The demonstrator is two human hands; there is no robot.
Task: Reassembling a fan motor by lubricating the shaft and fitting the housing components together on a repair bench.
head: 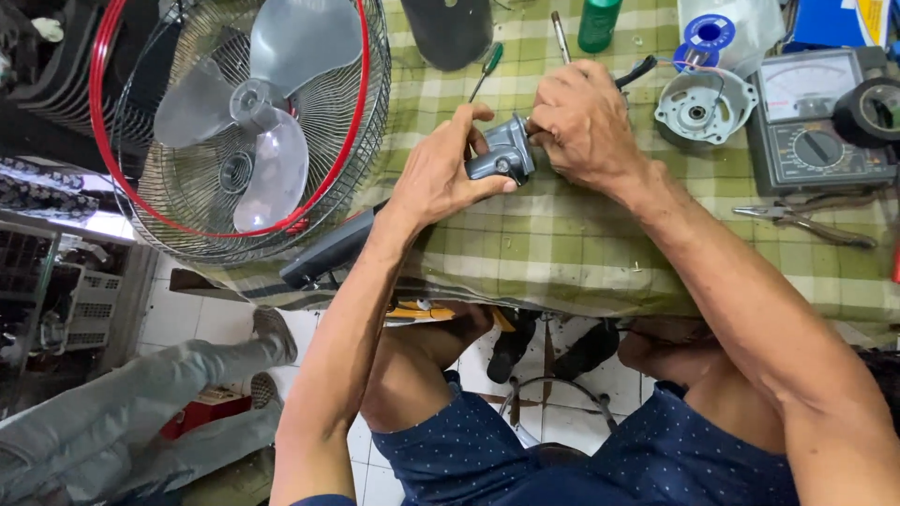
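My left hand (pixel 439 173) grips a small grey metal motor part (pixel 503 156) just above the green checked tablecloth (pixel 562 244). On the part's right end my right hand (pixel 583 122) closes around it, with a black-handled tool (pixel 634 71) sticking out past the knuckles. What the right fingers pinch is hidden. Both forearms reach in from below over my knees.
A fan with a wire cage, red rim and clear blades (pixel 258 112) lies at the left. A round grey motor housing (pixel 703 103), analogue multimeter (pixel 820 122), black tape roll (pixel 874 111), pliers (pixel 806 223), screwdrivers (pixel 486 67), a green bottle (pixel 598 23) and a solder spool (pixel 708 33) surround the hands.
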